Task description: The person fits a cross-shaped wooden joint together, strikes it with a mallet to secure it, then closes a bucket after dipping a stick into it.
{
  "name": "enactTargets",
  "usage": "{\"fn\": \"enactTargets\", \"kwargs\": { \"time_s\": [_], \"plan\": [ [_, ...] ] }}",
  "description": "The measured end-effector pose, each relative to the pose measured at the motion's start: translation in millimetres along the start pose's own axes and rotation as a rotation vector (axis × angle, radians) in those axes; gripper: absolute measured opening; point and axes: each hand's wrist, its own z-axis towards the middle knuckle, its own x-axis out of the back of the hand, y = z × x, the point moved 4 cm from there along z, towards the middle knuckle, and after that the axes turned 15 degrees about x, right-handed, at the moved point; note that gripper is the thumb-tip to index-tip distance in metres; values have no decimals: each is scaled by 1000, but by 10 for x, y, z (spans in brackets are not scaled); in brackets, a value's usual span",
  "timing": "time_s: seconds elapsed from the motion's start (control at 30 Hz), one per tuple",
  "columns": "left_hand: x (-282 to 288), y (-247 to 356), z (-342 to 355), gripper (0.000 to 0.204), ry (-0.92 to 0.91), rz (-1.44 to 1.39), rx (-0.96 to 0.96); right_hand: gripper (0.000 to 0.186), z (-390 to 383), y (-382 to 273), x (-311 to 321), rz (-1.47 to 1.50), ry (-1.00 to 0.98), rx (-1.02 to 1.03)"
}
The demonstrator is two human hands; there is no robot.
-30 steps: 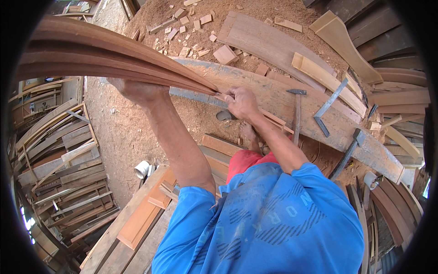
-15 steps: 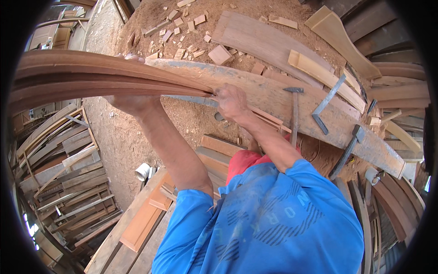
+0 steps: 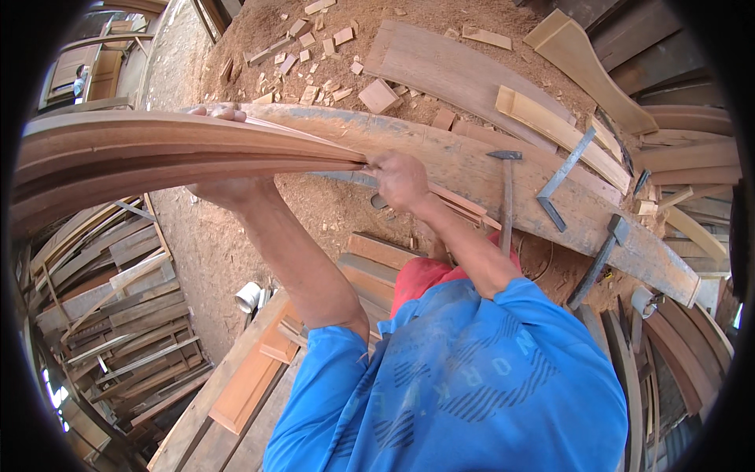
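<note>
A long reddish-brown wooden moulding (image 3: 157, 145) with lengthwise grooves lies across both my hands above the workbench plank. Its near-camera end looms large at the left. My left hand (image 3: 234, 191) grips it from below, with fingertips showing over the far edge. Farther along, my right hand (image 3: 399, 181) is closed round the same moulding. What the right fingers press against is partly hidden. Behind that hand the strip continues toward my red shorts. A hammer (image 3: 507, 189) rests on the plank to the right of my right hand.
The thick plank bench (image 3: 472, 169) carries a steel square (image 3: 566, 181) and a dark-headed hammer or adze (image 3: 605, 256). Wood offcuts (image 3: 380, 96) and boards lie on sawdust beyond it. A stack of timber (image 3: 141, 307) stands at left; a white cup-like container (image 3: 248, 296) sits nearer me.
The moulding has tilted and rolled slightly, its left end sinking and more of its upper face showing. My left hand has turned with it; the right stays nearly in place.
</note>
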Motion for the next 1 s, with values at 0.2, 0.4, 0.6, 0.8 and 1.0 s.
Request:
{"fn": "enactTargets", "kwargs": {
  "time_s": [0.2, 0.4, 0.6, 0.8, 1.0],
  "plan": [
    [86, 26, -180, 65, -164, -85, -162, 23, -273, 362, 353, 436, 110, -202],
    [-199, 121, -550, 102, 16, 323, -538, 17, -825, 874, 446, 596, 120, -401],
    [-236, 148, -554, 104, 1, 463, -629, 16, -846, 878, 527, 604, 84, -469],
    [-316, 119, -672, 95, 102, 595, -405, 16, -925, 825, 495, 611, 86, -483],
    [-277, 218, -706, 80, 27, 483, -350, 18, -1070, 830, 317, 692, 120, -509]
  ]
}}
